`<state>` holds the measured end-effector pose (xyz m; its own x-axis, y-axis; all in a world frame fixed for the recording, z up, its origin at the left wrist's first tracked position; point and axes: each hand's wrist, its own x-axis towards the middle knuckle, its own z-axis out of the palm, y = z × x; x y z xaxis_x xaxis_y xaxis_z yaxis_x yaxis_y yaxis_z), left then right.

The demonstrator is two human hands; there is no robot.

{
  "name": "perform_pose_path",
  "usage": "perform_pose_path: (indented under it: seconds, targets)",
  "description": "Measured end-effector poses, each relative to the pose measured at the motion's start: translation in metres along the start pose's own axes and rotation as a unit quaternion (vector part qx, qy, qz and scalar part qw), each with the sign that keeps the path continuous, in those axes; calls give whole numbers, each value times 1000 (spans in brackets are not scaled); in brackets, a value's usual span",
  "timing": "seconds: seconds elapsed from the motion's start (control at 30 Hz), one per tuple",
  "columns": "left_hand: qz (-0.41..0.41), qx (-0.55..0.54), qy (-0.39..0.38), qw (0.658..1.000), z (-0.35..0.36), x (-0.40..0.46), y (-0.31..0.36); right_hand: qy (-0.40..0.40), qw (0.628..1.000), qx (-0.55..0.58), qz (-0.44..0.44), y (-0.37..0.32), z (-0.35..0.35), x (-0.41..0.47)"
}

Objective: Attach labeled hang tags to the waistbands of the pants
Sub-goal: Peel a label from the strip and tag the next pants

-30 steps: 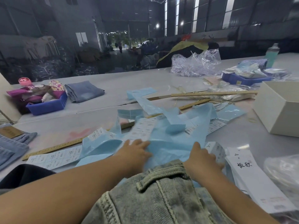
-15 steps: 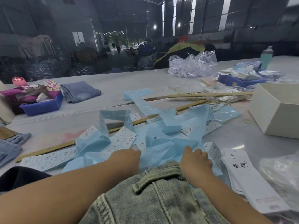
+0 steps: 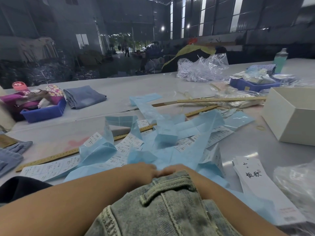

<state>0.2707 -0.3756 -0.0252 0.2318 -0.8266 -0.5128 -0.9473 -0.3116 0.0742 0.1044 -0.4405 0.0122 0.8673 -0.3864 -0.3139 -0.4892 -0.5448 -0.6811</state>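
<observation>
Both hands have drawn together from the blue label backing (image 3: 170,155): left hand (image 3: 143,171) and right hand (image 3: 172,169) meet just above the jeans waistband (image 3: 168,186) at lower centre, grip unclear, hang tags (image 3: 254,179) unattached at right.

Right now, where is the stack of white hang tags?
Head view, right side: the stack of white hang tags lies on the table beside the blue backing paper.

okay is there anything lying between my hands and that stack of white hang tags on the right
Only loose blue backing paper with label sheets covers the table between your hands, left and right, and the white hang tags. Nothing solid stands there. The denim waistband sits just behind your hands.
</observation>
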Motion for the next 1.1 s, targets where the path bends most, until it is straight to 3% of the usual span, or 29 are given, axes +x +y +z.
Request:
perform_pose_path:
  seconds: [0.1, 0.17, 0.23, 0.33, 0.37, 0.4, 0.47, 0.53, 0.57, 0.7, 0.8, 0.87, 0.97, 1.1]
  targets:
    - [-82, 51, -30, 995, 3, -7, -14, 171, 984, 7, 49, 20, -2, 13]
    - [-108, 147, -21, 983, 1, -17, -20, 212, 968, -74, 114, 32, -3, 16]
    - [-146, 168, -27, 974, -2, -24, -24, 245, 951, -132, 135, 36, -5, 15]
    - [-176, 184, -42, 966, -5, -30, -21, 423, 889, -118, 131, 42, -23, 15]
    - [-188, 193, -47, 962, -6, -34, -20, 445, 875, -121, 147, 46, -33, 15]
    - [-208, 198, -55, 956, -7, -37, -18, 424, 879, -121, 181, 53, -41, 15]
    - [-260, 200, -65, 943, -9, -43, -17, 309, 908, -127, 251, 66, -42, 20]
    - [-269, 174, -31, 947, -16, -46, -10, 202, 933, -187, 232, 77, -24, 29]
    - [-241, 159, 13, 957, -23, -45, -2, 189, 941, -199, 196, 80, -16, 35]
    - [-4, 141, 198, 970, -47, -26, 47, 272, 952, -93, 102, 86, -22, 47]
    - [111, 162, 189, 962, -43, -8, 71, 323, 920, -184, 124, 101, -40, 59]
    - [119, 222, 154, 955, -32, 3, 70, 265, 919, -246, 155, 110, -47, 68]
    - [61, 263, 85, 959, -22, 10, 54, 201, 927, -260, 178, 117, -51, 78]
    - [-7, 243, 117, 963, -33, 3, 44, 237, 920, -283, 131, 110, -40, 74]
